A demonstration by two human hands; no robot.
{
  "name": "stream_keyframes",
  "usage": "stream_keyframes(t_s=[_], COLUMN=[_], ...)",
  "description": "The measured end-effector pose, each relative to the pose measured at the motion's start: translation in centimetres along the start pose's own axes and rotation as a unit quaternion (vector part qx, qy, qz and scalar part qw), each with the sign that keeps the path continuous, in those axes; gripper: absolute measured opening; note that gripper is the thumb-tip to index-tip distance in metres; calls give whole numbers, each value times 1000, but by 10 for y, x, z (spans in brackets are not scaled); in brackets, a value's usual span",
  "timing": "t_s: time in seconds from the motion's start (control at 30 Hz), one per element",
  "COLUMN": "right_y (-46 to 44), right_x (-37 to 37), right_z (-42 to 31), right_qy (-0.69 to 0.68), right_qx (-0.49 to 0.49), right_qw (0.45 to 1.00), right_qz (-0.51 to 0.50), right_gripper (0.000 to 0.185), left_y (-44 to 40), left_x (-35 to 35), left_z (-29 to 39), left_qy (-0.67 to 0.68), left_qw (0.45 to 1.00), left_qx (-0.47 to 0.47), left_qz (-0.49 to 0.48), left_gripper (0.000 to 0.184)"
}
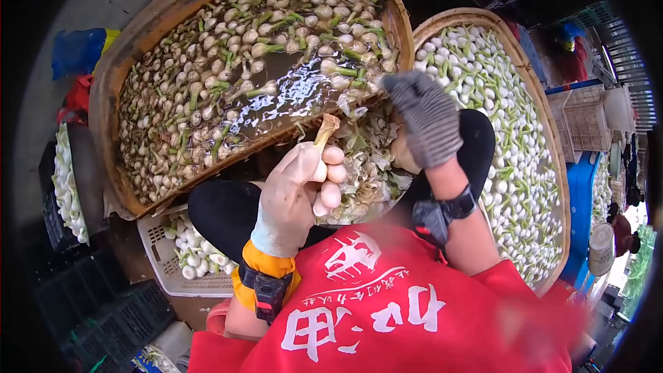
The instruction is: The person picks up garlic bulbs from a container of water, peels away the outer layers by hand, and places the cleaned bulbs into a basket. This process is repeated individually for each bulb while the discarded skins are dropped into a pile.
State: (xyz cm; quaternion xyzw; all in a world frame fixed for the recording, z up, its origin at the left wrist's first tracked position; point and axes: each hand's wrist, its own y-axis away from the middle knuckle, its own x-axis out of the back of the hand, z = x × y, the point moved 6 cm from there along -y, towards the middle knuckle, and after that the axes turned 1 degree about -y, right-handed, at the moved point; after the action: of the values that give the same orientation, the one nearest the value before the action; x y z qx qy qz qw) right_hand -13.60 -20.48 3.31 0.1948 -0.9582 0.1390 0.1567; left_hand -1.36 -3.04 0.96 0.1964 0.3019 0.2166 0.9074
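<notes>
My left hand [293, 183], in a pale glove with bare fingertips, is closed around a garlic bulb [320, 170]. The bulb's yellowish-brown stalk [327, 130] points up out of the grip. Off to the right, my right hand [425, 121] wears a grey striped glove. Its fingers reach out by the near rim of the large tub, apart from the thumb side, and I make out nothing held in them. Beneath and between both hands lies a heap of loose garlic skins and peeled leaves [369, 159].
A large wooden-rimmed tub [110, 107] of unpeeled bulbs in water stands ahead. To my right is a second tub [563, 221] full of white peeled bulbs. By my left knee sits a white plastic basket [162, 262] with bulbs; dark crates [117, 318] stand lower left.
</notes>
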Motion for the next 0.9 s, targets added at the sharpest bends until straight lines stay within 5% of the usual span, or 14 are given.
stream_keyframes(t_s=[0.1,0.23,0.3,0.33,0.37,0.4,0.43,0.5,0.6,0.77,0.83,0.9], right_y=[44,68,67,71,78,86,90,93,89,90,96,95], right_x=[-27,-31,-26,-28,-35,-43,-61,-70,-68,-68,-81,-81], right_z=[-3,-16,-2,-4,7,19,27,24,18,23,28,43], right_qy=[1,84,-79,-80,-121,-159,-237,-253,-223,-178,-463,-439], right_qx=[19,186,-23,-21,-123,-225,-244,-201,-181,-127,-293,-247], right_qw=[983,964,987,987,971,942,914,928,948,957,794,814], right_qz=[-180,-169,-141,-141,-166,-190,-222,-184,-139,-188,-264,-290], right_gripper=[21,22,25,25,30,35,44,44,44,44,36,32], left_y=[1,-2,-8,-13,-14,-14,-13,-21,-13,-8,-7,-10], left_x=[0,-2,-2,-13,-12,-8,-4,1,2,14,8,11], left_z=[-2,-6,-10,-7,-7,-4,-2,-13,-3,-3,-3,-8], left_qy=[-34,-103,36,190,190,26,-138,-142,-147,-182,-174,-144], left_qw=[999,992,995,965,965,984,970,962,961,964,968,974], left_qx=[23,-69,-89,-132,-134,-170,-197,-235,-214,-175,-168,-162], left_qz=[31,-3,-8,-125,-125,-41,43,15,96,77,58,65], left_gripper=[46,47,45,43,43,40,39,35,29,30,31,29])
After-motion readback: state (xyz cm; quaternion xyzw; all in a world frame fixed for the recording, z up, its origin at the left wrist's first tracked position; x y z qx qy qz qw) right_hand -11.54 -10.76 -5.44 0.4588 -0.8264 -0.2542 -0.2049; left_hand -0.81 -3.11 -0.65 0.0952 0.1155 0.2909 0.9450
